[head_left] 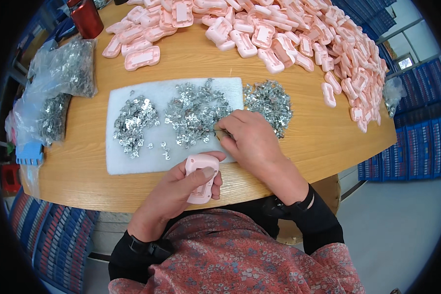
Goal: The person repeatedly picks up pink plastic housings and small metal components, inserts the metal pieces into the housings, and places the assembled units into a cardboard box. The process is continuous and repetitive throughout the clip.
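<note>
Pink shell [201, 192] sits in the left hand [175, 188], by the near edge of the worktop [81, 183]; that hand's grip is clamped on it, thumb across its hollow face. The right hand [252, 139] is at the middle heap of metal clips [193, 110]; I cannot tell whether its grip is apart or together. This and the left heap [134, 122] lie on a white pad [127, 165], the right heap [270, 104] just beside it. Beyond spread more shells [279, 49]
</note>
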A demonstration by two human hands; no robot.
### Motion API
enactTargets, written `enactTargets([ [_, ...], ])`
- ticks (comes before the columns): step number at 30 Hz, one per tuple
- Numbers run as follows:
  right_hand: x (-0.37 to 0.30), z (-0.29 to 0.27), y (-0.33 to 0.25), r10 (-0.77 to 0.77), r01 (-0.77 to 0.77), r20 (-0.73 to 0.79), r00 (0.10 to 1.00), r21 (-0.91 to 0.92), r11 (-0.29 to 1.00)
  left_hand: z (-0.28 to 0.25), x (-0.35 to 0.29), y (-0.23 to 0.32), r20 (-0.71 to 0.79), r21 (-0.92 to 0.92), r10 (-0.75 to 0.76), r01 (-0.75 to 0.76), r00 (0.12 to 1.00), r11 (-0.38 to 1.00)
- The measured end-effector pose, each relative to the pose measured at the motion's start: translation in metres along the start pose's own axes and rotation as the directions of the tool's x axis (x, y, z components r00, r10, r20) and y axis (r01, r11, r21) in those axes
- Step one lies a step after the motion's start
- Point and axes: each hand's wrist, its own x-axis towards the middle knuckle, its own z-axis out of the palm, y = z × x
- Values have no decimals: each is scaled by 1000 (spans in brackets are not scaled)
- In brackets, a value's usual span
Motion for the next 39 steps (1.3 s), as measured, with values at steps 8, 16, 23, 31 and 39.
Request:
enactTargets([
  [8,-24,-17,-20,36,-33,-22,999,135,990,15,8,5,-204,8,164,-166,965,986],
  [16,-36,-17,-31,8,2,-38,999,235,972,14,9,1,-217,40,195,-191,956,981],
  [23,-42,-26,-31,272,-341,208,939,488,803,18,8,0,-212,134,191,-165,959,977],
  [31,-43,-28,-26,348,-544,418,839,641,542,17,6,-2,-126,360,249,-190,960,913],
  [39,-50,-18,-26,368,-547,413,833,709,444,26,9,2,-72,366,263,-220,962,904],
])
